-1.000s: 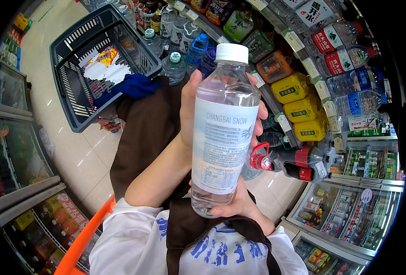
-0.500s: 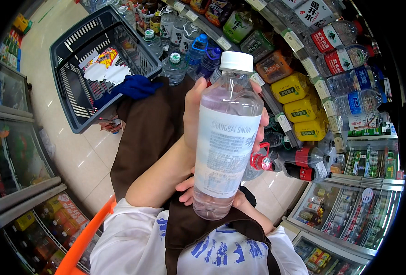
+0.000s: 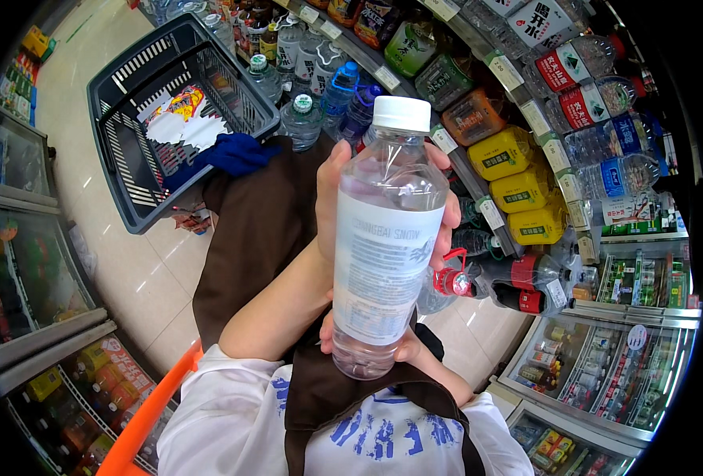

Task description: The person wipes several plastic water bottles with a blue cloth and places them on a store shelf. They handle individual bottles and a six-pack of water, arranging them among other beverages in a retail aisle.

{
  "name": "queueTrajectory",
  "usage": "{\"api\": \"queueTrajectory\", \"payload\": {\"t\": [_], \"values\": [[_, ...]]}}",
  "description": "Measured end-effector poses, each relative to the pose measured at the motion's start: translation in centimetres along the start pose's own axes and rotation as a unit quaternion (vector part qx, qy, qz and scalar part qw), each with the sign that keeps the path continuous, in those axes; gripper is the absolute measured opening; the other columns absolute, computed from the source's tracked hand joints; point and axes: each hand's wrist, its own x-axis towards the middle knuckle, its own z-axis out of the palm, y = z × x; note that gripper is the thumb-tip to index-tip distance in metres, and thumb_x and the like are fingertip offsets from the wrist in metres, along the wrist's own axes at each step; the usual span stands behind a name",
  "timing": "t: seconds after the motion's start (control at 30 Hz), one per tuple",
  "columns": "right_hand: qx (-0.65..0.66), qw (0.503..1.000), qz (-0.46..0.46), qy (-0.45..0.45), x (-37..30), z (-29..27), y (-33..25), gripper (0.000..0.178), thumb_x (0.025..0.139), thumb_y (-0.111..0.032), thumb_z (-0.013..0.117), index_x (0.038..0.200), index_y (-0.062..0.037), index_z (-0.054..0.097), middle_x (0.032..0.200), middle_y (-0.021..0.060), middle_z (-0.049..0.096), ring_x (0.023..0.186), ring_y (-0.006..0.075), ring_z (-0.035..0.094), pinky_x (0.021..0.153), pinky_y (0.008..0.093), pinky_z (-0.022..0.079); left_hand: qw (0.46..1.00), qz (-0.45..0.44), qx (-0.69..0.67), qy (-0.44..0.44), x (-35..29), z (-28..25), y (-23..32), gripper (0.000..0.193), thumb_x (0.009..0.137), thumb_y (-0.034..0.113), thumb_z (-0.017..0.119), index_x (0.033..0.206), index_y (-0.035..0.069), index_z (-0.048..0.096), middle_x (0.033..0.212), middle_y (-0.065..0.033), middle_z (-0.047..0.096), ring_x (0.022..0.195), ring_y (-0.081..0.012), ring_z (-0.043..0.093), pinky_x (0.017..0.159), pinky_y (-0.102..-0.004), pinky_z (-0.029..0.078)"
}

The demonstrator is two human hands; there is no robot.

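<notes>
A large clear plastic bottle [image 3: 387, 270] with a white cap and a pale label stands nearly upright in front of my chest. My left hand [image 3: 329, 208] is closed round its upper part from behind, thumb on the left side and fingertips showing on the right. Lower down, my right hand [image 3: 412, 349] grips the bottle near its base, its palm hidden behind the bottle. Clear liquid fills much of the bottle.
A dark shopping basket [image 3: 125, 190] at the upper left holds a colourful packet [image 3: 186, 103]; a blue cloth [image 3: 240, 153] lies over its edge. Drink shelves [image 3: 478, 178] run along the right, with large water bottles [image 3: 302, 119] below. Glass-door coolers [image 3: 38, 278] line the left.
The bottle has shifted slightly left and turned a little, its cap lower in view. My right hand has moved and closed more round the base.
</notes>
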Motion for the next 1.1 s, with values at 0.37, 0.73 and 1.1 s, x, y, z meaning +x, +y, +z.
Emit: {"api": "queueTrajectory", "payload": {"t": [0.37, 0.73, 1.1], "values": [[-0.082, 0.992, 0.061, 0.073, -0.2, 1.5, -0.9, 0.091, 0.054, -0.036, 0.069, 0.118, 0.0113, 0.025, 0.106, 0.0253, 0.043, 0.097, 0.0324, 0.049, 0.084, 0.0399, 0.040, 0.999, 0.008, -0.045, -0.003, -0.2, -0.1, 0.1, 0.077, 0.073, 0.066, 0.030, 0.110, -0.002, 0.034, 0.084, -0.0262, 0.052, 0.066, -0.0315, 0.058, 0.052, -0.0400, 0.050], [-0.095, 0.992, 0.028, 0.082, 0.0, 2.1, -1.1, 0.082, 0.060, -0.034, 0.068, 0.117, 0.0092, 0.028, 0.106, 0.0239, 0.046, 0.095, 0.0306, 0.052, 0.084, 0.0396, 0.042, 0.997, 0.004, -0.083, -0.011, -0.3, -0.6, 0.2, 0.076, 0.073, 0.065, 0.032, 0.112, 0.000, 0.034, 0.086, -0.0266, 0.051, 0.069, -0.0326, 0.057, 0.053, -0.0421, 0.050], [-0.233, 0.948, -0.072, 0.206, -0.5, 2.0, -1.5, 0.084, 0.059, -0.030, 0.070, 0.119, 0.0091, 0.026, 0.100, 0.0259, 0.050, 0.089, 0.0325, 0.055, 0.078, 0.0409, 0.046, 0.999, -0.008, 0.002, 0.049, 0.2, -1.3, 1.0, 0.071, 0.078, 0.061, 0.027, 0.118, 0.002, 0.033, 0.096, -0.0228, 0.052, 0.078, -0.0299, 0.058, 0.063, -0.0409, 0.049]]}}
